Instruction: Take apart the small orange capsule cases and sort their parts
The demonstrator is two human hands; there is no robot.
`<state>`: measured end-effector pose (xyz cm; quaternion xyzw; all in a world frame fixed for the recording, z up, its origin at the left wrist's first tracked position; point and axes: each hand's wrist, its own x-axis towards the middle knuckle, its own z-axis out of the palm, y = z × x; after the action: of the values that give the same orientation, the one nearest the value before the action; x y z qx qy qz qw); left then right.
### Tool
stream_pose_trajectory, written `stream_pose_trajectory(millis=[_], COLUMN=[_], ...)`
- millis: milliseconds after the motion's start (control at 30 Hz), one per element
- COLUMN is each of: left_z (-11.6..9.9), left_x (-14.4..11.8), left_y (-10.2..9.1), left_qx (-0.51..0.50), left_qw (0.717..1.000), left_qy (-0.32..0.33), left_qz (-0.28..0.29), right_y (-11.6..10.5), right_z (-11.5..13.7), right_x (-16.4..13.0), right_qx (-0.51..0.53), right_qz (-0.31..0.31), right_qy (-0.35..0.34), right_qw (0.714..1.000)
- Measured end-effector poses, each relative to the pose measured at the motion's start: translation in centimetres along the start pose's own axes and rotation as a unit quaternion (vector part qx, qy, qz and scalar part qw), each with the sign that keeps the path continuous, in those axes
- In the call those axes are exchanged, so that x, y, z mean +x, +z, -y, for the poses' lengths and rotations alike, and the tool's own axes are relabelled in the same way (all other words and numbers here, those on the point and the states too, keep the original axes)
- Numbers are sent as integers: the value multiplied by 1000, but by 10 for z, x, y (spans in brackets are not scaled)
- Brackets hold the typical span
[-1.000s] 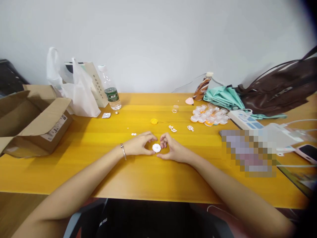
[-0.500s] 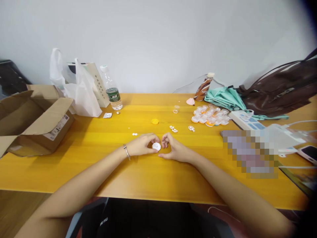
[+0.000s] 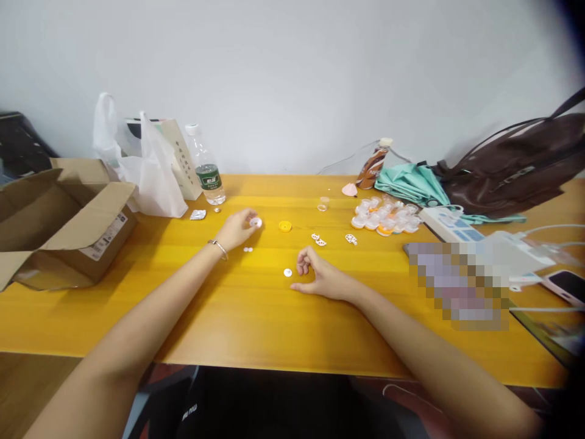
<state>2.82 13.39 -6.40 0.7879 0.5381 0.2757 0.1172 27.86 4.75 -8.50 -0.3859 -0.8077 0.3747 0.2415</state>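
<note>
My left hand (image 3: pixel 236 228) pinches a white round plastic piece (image 3: pixel 256 223) between thumb and fingers, left of a yellow round plastic part (image 3: pixel 285 226). My right hand (image 3: pixel 322 274) rests on its side on the table, fingers curled and thumb apart, with nothing between them. Just left of its fingertips lies a small white disc (image 3: pixel 287 272). Tiny white round pieces (image 3: pixel 247 249) sit below my left hand. Beyond my right hand are white openwork pieces (image 3: pixel 319 240) and another openwork piece (image 3: pixel 351 239).
Clear-lidded small round containers (image 3: pixel 384 216) cluster at right, near a clear cup (image 3: pixel 323 204). A cardboard box (image 3: pixel 105 235), plastic bag (image 3: pixel 155 177) and water bottle (image 3: pixel 210 177) stand left. A brown bottle (image 3: pixel 372 166), bag (image 3: pixel 512 171) and power strip (image 3: pixel 450 225) are right.
My left hand has moved away and to the left with the white round piece, leaving the small white disc on the table. My right hand has stayed in place.
</note>
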Motion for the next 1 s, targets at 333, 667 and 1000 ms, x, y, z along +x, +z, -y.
stream_pose_trajectory(millis=[333,667,1000], left_z=[33,42,45], left_x=[-7,-37,-47], left_y=[-18,-19,-29], left_qx=[48,-1,-17], left_qw=[998,998,996], left_qy=[27,33,40], left_qz=[15,53,83], right_y=[-1,-3,-2], right_z=[-2,5,3], right_x=[0,0,0], right_qx=[-7,-1,3], right_qz=[10,2,12], right_qy=[-5,0,1], right_qw=[1000,1000,1000])
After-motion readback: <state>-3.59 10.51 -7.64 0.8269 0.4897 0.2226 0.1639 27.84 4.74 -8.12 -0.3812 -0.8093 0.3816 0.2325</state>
